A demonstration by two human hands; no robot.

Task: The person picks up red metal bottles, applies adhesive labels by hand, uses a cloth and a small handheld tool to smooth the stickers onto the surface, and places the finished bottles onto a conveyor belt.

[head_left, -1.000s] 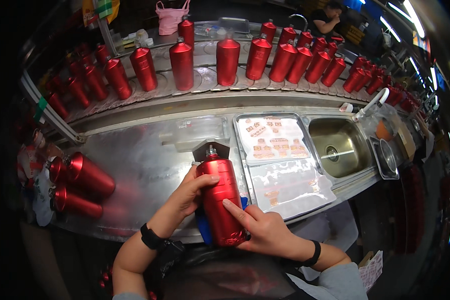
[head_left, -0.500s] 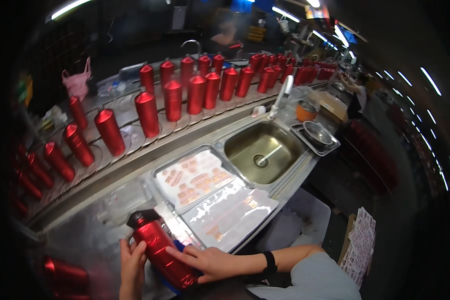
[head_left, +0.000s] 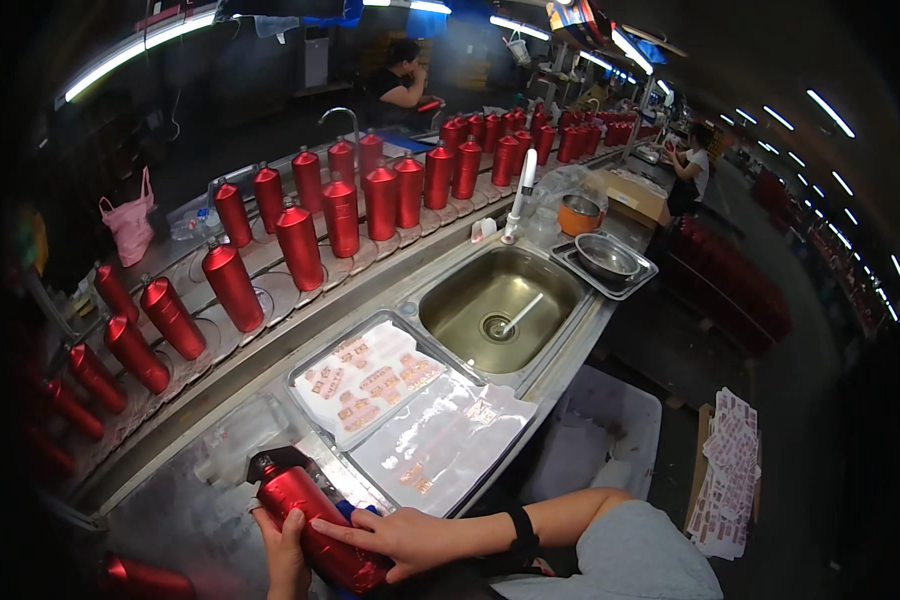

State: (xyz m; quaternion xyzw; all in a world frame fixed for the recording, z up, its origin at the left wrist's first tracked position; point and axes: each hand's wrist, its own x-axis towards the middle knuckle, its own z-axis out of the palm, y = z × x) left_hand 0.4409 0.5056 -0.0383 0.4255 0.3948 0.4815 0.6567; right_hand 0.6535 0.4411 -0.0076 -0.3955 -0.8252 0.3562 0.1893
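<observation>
"Where's the bottle (head_left: 305, 505)?"

"Tilted over the near side of the table (head_left: 160, 525), neck up and to the left, between the left hand (head_left: 286, 550) and the right hand (head_left: 410, 537)."

"How's each set?"

"The left is closed around its left side, thumb on the front. The right holds the other side, forefinger laid along the red surface."

"And nearby?"

"Just right, a tray (head_left: 335, 344) with 2 sheets (head_left: 368, 425), then a sink (head_left: 460, 320). Another bottle (head_left: 145, 578) lies at left; red bottles (head_left: 340, 220) stand on the belt (head_left: 280, 305) beyond."
</observation>
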